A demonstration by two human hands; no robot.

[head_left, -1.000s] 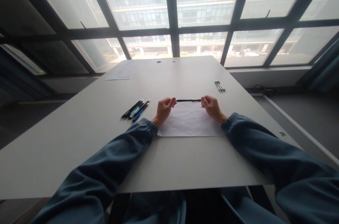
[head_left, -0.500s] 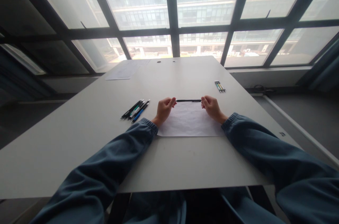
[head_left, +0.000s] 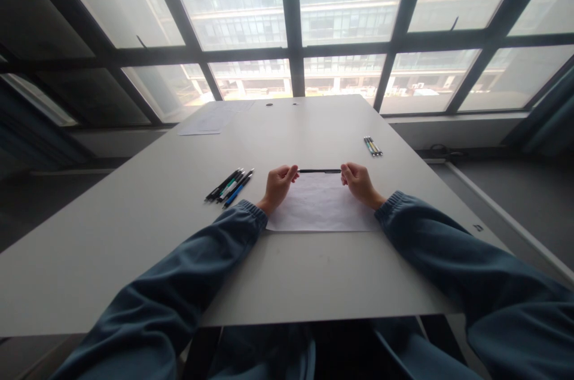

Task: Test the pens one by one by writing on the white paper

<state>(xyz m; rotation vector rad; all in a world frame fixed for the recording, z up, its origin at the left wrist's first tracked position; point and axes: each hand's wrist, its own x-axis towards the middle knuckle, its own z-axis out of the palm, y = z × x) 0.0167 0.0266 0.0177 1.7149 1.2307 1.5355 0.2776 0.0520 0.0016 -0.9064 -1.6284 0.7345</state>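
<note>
A thin black pen (head_left: 319,171) is held level between my two hands, just above the far edge of a white sheet of paper (head_left: 320,206). My left hand (head_left: 278,184) pinches its left end with curled fingers. Its right end is pinched by my right hand (head_left: 357,181). Both wrists rest near the sheet on the grey table (head_left: 147,230).
A cluster of several pens (head_left: 229,186) lies left of my left hand. A few more pens (head_left: 372,146) lie farther off at the right. Papers (head_left: 210,121) rest at the table's far left corner. Big windows rise behind the table's far edge.
</note>
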